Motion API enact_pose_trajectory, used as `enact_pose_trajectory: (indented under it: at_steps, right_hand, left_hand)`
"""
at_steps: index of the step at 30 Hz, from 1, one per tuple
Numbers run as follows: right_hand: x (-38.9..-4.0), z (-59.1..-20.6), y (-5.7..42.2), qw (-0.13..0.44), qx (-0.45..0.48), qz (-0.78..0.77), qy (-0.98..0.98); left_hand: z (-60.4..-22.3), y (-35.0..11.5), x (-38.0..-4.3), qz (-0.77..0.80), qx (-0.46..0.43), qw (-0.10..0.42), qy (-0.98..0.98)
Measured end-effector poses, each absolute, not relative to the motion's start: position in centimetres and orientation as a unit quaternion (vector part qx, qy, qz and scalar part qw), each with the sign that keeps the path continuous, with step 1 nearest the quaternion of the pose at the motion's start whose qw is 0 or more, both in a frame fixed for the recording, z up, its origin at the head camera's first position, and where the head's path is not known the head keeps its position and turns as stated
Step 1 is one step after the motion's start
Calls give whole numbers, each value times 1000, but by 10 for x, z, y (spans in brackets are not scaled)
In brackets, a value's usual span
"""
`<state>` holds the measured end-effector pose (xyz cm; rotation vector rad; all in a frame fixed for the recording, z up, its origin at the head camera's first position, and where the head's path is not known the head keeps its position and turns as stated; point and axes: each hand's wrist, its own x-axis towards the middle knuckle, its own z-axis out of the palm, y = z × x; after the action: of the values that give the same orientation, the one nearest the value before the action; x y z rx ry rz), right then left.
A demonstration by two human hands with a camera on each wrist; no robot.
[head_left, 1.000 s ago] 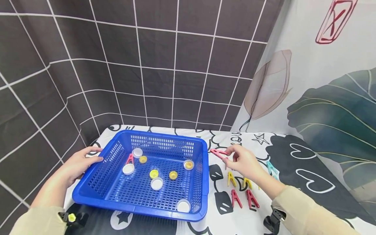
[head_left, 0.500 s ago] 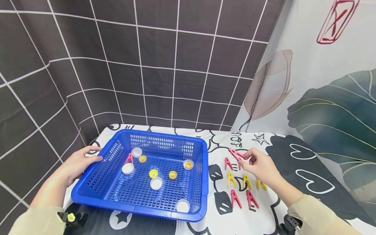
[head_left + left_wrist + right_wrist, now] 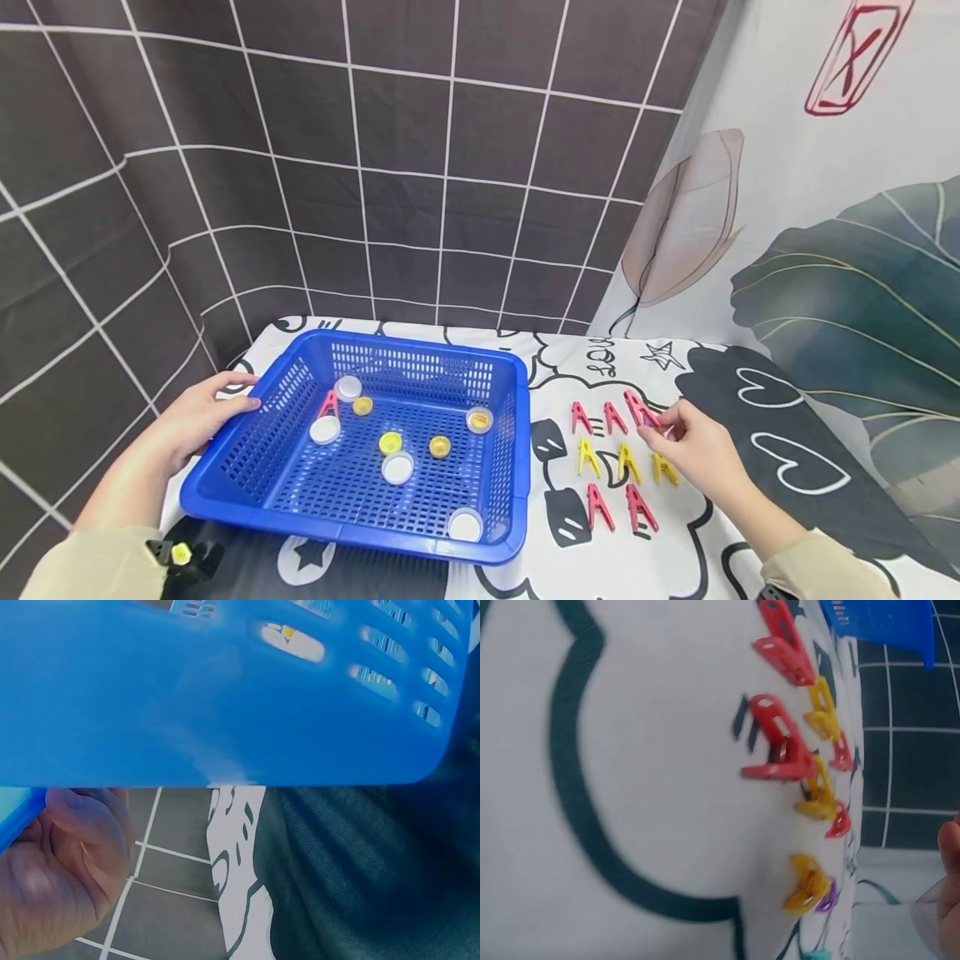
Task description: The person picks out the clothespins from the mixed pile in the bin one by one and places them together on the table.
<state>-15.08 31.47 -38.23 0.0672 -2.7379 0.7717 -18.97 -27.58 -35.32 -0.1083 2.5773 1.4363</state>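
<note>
My left hand (image 3: pixel 198 412) grips the left rim of a blue plastic basket (image 3: pixel 352 533), its thumb and fingers at the edge; the left wrist view shows the hand (image 3: pixel 71 870) below the basket's blue wall (image 3: pixel 187 712). My right hand (image 3: pixel 697 446) pinches a pink clothespin (image 3: pixel 637 406) at the right end of the far row, above the cloth. Two pink clothespins (image 3: pixel 615 418) lie left of it. Nearer are several yellow clothespins (image 3: pixel 588 457), then two more pink clothespins (image 3: pixel 598 507). A purple piece (image 3: pixel 827 896) lies behind a yellow clothespin (image 3: pixel 808 885) in the right wrist view.
Inside the basket lie white caps (image 3: pixel 397 468), yellow caps (image 3: pixel 439 447) and a pink clothespin (image 3: pixel 328 405). The patterned cloth (image 3: pixel 585 575) covers the table. A dark tiled backdrop (image 3: pixel 405 208) stands behind. A teal piece (image 3: pixel 817 955) shows at the right wrist view's lower edge.
My right hand has moved right, away from the basket, carrying the pink clothespin along the far row. The clothespins under it have come into view. My left hand has stayed on the rim.
</note>
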Motion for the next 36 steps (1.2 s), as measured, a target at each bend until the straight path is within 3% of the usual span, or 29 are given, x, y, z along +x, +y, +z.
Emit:
enact_pose_trajectory:
  at_steps: [19, 36]
  right_hand:
    - [-116, -425, 346, 99, -46, 230, -967]
    - [-101, -443, 350, 53, -50, 194, -978]
  left_hand:
    - [-351, -276, -190, 484, -36, 95, 869]
    - [-352, -277, -191, 469, -33, 97, 877]
